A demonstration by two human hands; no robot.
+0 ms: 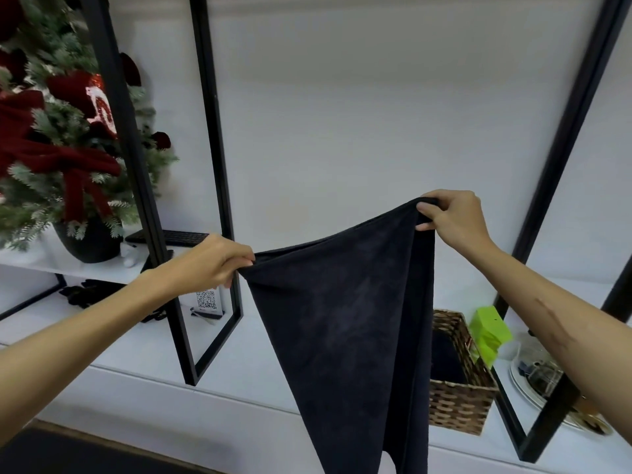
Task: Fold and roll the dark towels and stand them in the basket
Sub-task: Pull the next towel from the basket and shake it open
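A dark navy towel (345, 330) hangs in the air in front of me, stretched between both hands and narrowing towards the bottom of the view. My left hand (212, 263) pinches its left top corner. My right hand (451, 215) grips the right top corner, held higher than the left. The woven wicker basket (458, 401) stands on the white counter behind the towel's right edge. Something dark lies inside the basket, partly hidden by the towel.
Black metal frames (212, 131) rise from the white counter (143, 357). A decorated Christmas tree in a dark pot (89, 239) stands at the left, beside a keyboard (171, 237). A green box (489, 331) and plates with glassware (537, 378) sit right of the basket.
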